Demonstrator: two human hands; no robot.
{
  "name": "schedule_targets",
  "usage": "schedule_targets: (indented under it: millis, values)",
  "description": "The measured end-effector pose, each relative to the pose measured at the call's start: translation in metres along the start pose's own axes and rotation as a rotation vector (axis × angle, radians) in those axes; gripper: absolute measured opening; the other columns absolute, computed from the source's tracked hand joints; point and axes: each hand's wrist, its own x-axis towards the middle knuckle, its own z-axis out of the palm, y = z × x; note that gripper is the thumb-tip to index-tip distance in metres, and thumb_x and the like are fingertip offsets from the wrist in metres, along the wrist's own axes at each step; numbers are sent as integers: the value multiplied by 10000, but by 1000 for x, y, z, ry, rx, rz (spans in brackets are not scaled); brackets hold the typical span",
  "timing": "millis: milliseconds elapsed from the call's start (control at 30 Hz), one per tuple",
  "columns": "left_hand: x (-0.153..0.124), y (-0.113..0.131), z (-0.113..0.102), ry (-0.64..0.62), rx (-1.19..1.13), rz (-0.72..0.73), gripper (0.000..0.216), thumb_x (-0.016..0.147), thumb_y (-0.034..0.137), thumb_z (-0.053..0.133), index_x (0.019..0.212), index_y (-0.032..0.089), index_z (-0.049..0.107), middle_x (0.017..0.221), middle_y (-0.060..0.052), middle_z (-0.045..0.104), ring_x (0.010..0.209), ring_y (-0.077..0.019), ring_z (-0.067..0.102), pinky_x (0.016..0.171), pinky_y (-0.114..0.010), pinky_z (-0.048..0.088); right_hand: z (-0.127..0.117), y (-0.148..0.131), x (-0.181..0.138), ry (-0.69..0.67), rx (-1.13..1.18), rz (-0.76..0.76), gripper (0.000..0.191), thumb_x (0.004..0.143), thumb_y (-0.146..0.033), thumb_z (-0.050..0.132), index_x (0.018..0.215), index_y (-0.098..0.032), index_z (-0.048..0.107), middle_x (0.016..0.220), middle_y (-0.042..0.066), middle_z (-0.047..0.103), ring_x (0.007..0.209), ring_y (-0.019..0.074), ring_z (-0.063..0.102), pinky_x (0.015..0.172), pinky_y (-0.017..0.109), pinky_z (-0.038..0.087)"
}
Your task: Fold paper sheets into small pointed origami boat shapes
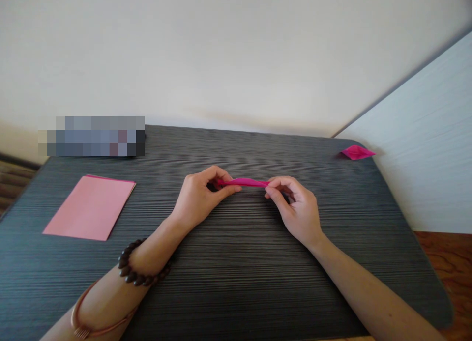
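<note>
A narrow strip of folded magenta paper [248, 182] stretches between my two hands, above the middle of the dark table. My left hand [202, 193] pinches its left end between thumb and fingers. At the right end, my right hand [295, 203] grips it the same way, thumb toward me. The strip is seen nearly edge-on, its upper edge bowed slightly upward. Both of its ends are partly hidden by my fingers.
A stack of square pink paper sheets [90, 208] lies to the left on the dark table [236, 282]. Behind it is a blurred-out object [96, 137]. A folded magenta paper piece [357, 152] rests near the far right corner. A wall [236, 56] borders the back.
</note>
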Motion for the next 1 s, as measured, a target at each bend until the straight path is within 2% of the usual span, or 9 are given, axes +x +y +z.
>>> schedule_targets:
  millis: [233, 400, 533, 633, 733, 833, 900, 1000]
  values:
    - [1, 1, -4, -74, 64, -67, 295, 717, 472, 701, 763, 181, 673, 715, 13, 674, 661, -131, 582, 635, -245, 439, 0, 2, 0, 10, 5, -11, 32, 864, -234, 575, 859, -202, 575, 880, 3, 624, 696, 106, 622, 730, 280, 500]
    - [3, -2, -6, -160, 68, -35, 289, 719, 467, 703, 773, 185, 675, 694, 26, 650, 646, -117, 566, 625, -236, 423, -1, 2, -2, -10, -2, -31, 20, 865, -219, 568, 857, -201, 563, 876, 5, 622, 709, 106, 619, 734, 277, 496]
    - [4, -3, -8, -157, 8, 28, 301, 735, 406, 709, 959, 213, 654, 730, 40, 628, 667, -110, 559, 643, -226, 430, 0, 2, -2, -1, 6, -39, 9, 867, -213, 566, 872, -207, 563, 882, 2, 626, 705, 102, 620, 740, 273, 498]
    - [3, 2, -9, -234, 55, 97, 306, 777, 371, 672, 1053, 240, 645, 753, 42, 638, 682, -111, 566, 667, -230, 432, -1, 2, -2, -12, -9, -36, 8, 866, -217, 567, 867, -208, 566, 860, 0, 630, 724, 110, 619, 737, 274, 496]
    - [2, 8, -9, -329, 108, 169, 249, 807, 365, 633, 1015, 235, 673, 884, 20, 693, 767, -132, 603, 722, -251, 438, -1, 1, -2, -105, -37, -53, 12, 860, -217, 574, 868, -210, 579, 849, 3, 641, 765, 125, 620, 743, 282, 490]
    - [0, 12, -7, -324, 107, 178, 217, 812, 375, 627, 972, 246, 698, 914, 22, 719, 811, -150, 625, 797, -277, 436, -1, -1, -2, -219, -43, -85, 20, 855, -217, 581, 871, -208, 586, 854, 9, 657, 777, 132, 623, 743, 286, 490]
    - [-1, 13, -5, -321, 60, 141, 185, 817, 362, 624, 935, 250, 710, 901, 27, 725, 810, -149, 634, 791, -269, 447, 0, -1, -3, -232, -31, -87, 26, 852, -223, 587, 872, -207, 586, 861, 14, 663, 786, 136, 630, 748, 291, 496]
    - [-2, 13, -4, -345, -37, 76, 166, 820, 343, 621, 912, 240, 713, 895, 23, 724, 810, -148, 643, 750, -248, 470, 1, -1, -4, -179, -5, -59, 63, 837, -244, 611, 879, -212, 577, 855, 15, 668, 783, 142, 644, 744, 297, 510]
